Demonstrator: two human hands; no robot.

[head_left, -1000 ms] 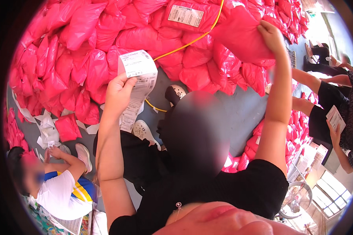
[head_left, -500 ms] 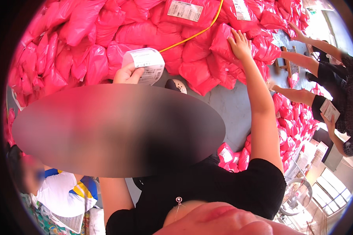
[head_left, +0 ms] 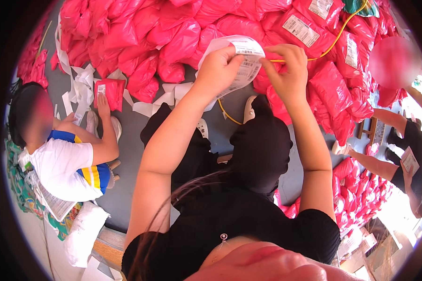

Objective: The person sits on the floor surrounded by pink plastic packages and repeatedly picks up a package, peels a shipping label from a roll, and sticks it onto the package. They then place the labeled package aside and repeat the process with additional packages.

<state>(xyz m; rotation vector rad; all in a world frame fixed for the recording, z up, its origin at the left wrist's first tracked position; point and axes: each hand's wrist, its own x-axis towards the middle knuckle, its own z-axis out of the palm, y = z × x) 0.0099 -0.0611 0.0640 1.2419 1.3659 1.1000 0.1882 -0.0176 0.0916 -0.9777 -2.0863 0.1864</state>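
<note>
My left hand (head_left: pixel 222 68) is closed on a curled strip of white printed labels (head_left: pixel 246 54), its thumb pressing on the front. Close to the strip's right edge is my right hand (head_left: pixel 288 72), thumb and forefinger a little apart and the other fingers bent. Whether its fingertips touch the labels, I cannot make out. Behind both hands rises a big heap of pink plastic parcel bags (head_left: pixel 178 40). One pink parcel (head_left: pixel 301 30) on the heap, to the right of my hands, bears a white label.
At left a crouching co-worker (head_left: pixel 68 164) has a hand on a labelled pink parcel (head_left: pixel 110 93). White paper strips (head_left: pixel 166 98) litter the floor. A yellow cord (head_left: pixel 338 40) crosses the heap. Another person (head_left: pixel 415 164) stands at right beside more pink bags (head_left: pixel 349 196).
My right hand has left a pink parcel on the heap and come over to the labels. My left hand, still holding the strip, has shifted right in view. The view has turned toward the left.
</note>
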